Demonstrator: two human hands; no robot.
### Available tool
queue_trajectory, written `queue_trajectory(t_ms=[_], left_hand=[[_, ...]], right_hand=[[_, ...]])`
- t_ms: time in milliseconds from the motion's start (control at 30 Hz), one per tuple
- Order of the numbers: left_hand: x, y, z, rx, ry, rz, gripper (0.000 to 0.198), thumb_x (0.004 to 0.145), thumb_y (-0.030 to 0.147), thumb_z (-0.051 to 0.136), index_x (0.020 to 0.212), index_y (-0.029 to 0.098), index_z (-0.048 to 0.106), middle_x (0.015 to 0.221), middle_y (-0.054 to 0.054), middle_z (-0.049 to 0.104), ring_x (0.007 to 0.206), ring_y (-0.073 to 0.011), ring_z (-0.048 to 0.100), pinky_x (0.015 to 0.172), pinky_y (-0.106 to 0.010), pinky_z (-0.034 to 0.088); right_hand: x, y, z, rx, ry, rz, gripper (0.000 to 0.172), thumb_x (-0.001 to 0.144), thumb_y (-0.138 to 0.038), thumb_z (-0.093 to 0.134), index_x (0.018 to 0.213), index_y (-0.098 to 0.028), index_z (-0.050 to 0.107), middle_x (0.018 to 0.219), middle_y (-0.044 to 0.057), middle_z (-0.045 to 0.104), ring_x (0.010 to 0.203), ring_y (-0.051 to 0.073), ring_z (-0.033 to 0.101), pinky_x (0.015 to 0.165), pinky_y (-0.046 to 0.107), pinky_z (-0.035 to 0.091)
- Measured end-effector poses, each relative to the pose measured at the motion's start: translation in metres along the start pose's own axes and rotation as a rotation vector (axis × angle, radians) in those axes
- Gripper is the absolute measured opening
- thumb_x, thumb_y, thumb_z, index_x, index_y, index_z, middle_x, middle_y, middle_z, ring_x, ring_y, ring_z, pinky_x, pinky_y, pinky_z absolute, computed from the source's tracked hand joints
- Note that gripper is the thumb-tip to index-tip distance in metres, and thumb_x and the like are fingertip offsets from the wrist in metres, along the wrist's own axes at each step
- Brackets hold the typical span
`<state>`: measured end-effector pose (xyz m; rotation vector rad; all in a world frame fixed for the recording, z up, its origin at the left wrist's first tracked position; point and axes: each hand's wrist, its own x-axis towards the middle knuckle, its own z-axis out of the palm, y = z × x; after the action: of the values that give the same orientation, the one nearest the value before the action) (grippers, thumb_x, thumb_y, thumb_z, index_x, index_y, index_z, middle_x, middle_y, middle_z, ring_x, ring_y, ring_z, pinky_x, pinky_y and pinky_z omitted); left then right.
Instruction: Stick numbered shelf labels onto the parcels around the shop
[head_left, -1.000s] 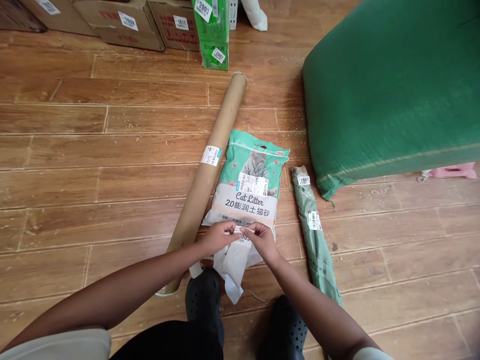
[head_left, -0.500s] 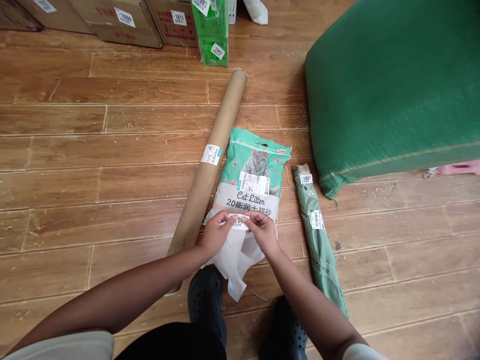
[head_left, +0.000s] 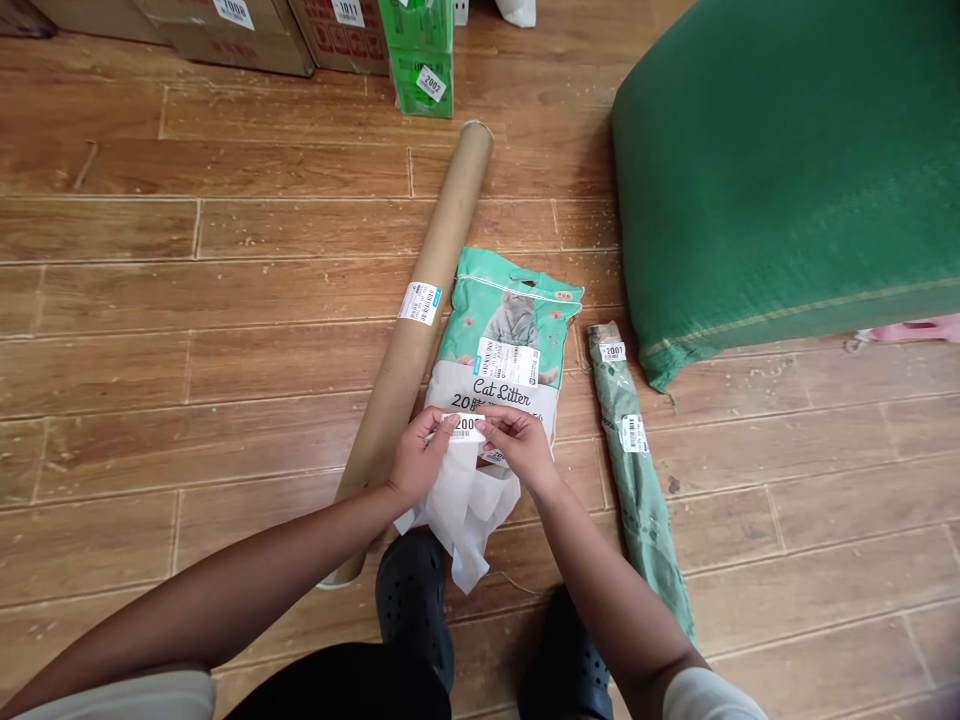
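Between both hands is a small white barcode label [head_left: 465,426] with a printed number beginning "200". My left hand [head_left: 420,455] pinches its left end, and my right hand [head_left: 521,440] pinches its right end. A crumpled strip of white backing paper [head_left: 469,510] hangs below my hands toward the shoes. Behind them a green and white bag of cat litter [head_left: 517,310] lies flat on the floor, a shipping label on its front. My hands cover part of its lower print. A long brown cardboard tube [head_left: 409,370] lies slanted along the bag's left side.
A narrow green wrapped package [head_left: 637,500] with labels lies at right. Beyond it stands a big green bundle [head_left: 787,180]. Cardboard boxes [head_left: 225,35] and green boxes [head_left: 424,75] line the far side. Dark clogs [head_left: 412,595] stand on the wooden floor [head_left: 255,360].
The label has shifted slightly left and up in the view, and more of its number shows. The backing paper has moved with it. The camera view has tilted slightly downward.
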<state>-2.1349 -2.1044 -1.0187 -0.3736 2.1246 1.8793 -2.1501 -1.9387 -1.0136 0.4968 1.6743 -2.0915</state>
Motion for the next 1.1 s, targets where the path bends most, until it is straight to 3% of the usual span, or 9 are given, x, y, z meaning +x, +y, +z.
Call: queue_trajectory(t_ms=[200,400,567,667,733,800,900,1000,1100], left_hand=[[0.007,-0.007,-0.006,0.057,-0.096,0.013,0.023,0.089,0.039,0.054,0.099,0.02,0.062,0.092,-0.002,0.068,0.084,-0.016,0.06,0.075,-0.024,0.046],[0.019,-0.004,-0.016,0.251,-0.155,0.099,0.025,0.09,0.042,0.053,0.082,0.019,0.058,0.079,0.0,0.065,0.077,-0.0152,0.059,0.071,-0.024,0.044],[0.045,0.022,-0.016,0.459,-0.264,0.239,0.032,0.084,0.049,0.06,0.071,0.019,0.058,0.072,0.002,0.063,0.07,-0.014,0.057,0.065,-0.023,0.04],[0.061,0.036,-0.019,0.64,-0.317,0.266,0.035,0.081,0.053,0.061,0.071,0.02,0.058,0.071,0.002,0.064,0.067,-0.0141,0.057,0.059,-0.023,0.037],[0.073,0.041,-0.03,0.837,-0.346,0.232,0.037,0.082,0.058,0.056,0.082,0.022,0.063,0.073,0.0,0.067,0.067,-0.0171,0.06,0.058,-0.025,0.036],[0.087,0.04,-0.046,1.091,-0.279,0.146,0.051,0.083,0.066,0.048,0.101,0.021,0.066,0.077,-0.007,0.07,0.071,-0.0242,0.064,0.06,-0.029,0.038],[0.114,0.033,-0.073,1.351,-0.068,-0.112,0.084,0.073,0.079,0.044,0.116,0.009,0.062,0.086,-0.021,0.071,0.082,-0.0367,0.066,0.064,-0.037,0.042],[0.14,0.029,-0.088,1.302,-0.086,-0.316,0.09,0.061,0.084,0.052,0.1,0.004,0.069,0.096,-0.028,0.07,0.091,-0.0421,0.065,0.07,-0.041,0.043],[0.152,0.03,-0.095,1.153,-0.193,-0.342,0.078,0.063,0.076,0.059,0.091,0.003,0.07,0.097,-0.026,0.07,0.091,-0.0368,0.066,0.073,-0.037,0.042]], right_hand=[[0.01,0.012,0.0,-0.173,0.018,-0.124,0.022,0.069,-0.036,0.076,0.08,-0.019,0.07,0.07,0.001,0.064,0.063,0.012,0.055,0.054,0.024,0.047],[0.014,0.023,0.007,-0.309,0.12,-0.229,0.014,0.078,-0.034,0.07,0.076,-0.019,0.069,0.077,0.003,0.068,0.073,0.016,0.062,0.066,0.028,0.049],[0.015,0.016,0.01,-0.258,0.283,-0.338,0.017,0.078,-0.036,0.07,0.079,-0.019,0.069,0.079,0.004,0.067,0.075,0.017,0.062,0.068,0.028,0.05],[0.027,0.003,-0.006,-0.156,0.462,-0.352,0.021,0.076,-0.038,0.072,0.08,-0.017,0.069,0.076,0.003,0.067,0.07,0.015,0.06,0.067,0.028,0.05],[0.039,-0.011,-0.027,-0.002,0.65,-0.371,0.025,0.072,-0.039,0.075,0.081,-0.017,0.067,0.075,0.002,0.066,0.066,0.014,0.06,0.066,0.028,0.051],[0.053,-0.027,-0.052,0.165,0.78,-0.401,0.028,0.069,-0.039,0.077,0.081,-0.016,0.066,0.077,0.001,0.066,0.067,0.013,0.061,0.067,0.029,0.053],[0.071,-0.048,-0.077,0.239,0.774,-0.444,0.03,0.066,-0.037,0.079,0.082,-0.017,0.065,0.078,0.001,0.066,0.068,0.012,0.062,0.068,0.027,0.054],[0.089,-0.056,-0.07,0.139,0.673,-0.462,0.029,0.067,-0.038,0.078,0.082,-0.016,0.065,0.073,0.0,0.065,0.064,0.011,0.06,0.063,0.026,0.052],[0.109,-0.055,-0.042,0.034,0.565,-0.416,0.031,0.069,-0.041,0.076,0.083,-0.016,0.064,0.073,0.001,0.064,0.062,0.012,0.059,0.061,0.027,0.051]])
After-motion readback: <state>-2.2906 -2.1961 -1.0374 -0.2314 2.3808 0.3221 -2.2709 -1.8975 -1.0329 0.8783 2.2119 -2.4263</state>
